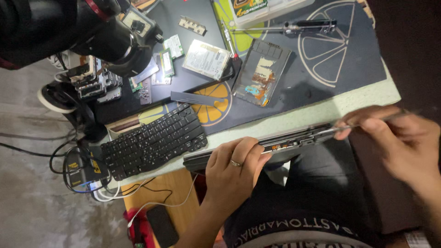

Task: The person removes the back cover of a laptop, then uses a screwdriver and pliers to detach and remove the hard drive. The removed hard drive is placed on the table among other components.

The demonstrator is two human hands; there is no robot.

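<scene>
Two hands work a laptop shell (275,142) at the table's (321,110) near edge: left hand (232,172) clamps its rim, right hand (395,138) pinches a thin tool (363,123). Stiff but fragile; best gripped along edges.

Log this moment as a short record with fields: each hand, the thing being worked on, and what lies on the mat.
left hand: grips the laptop base on its edge
right hand: holds a thin tool at the base's edge
surface: dark mat with citrus prints
on mat: loose keyboard, hard drive, screwdriver, memory cards
</scene>
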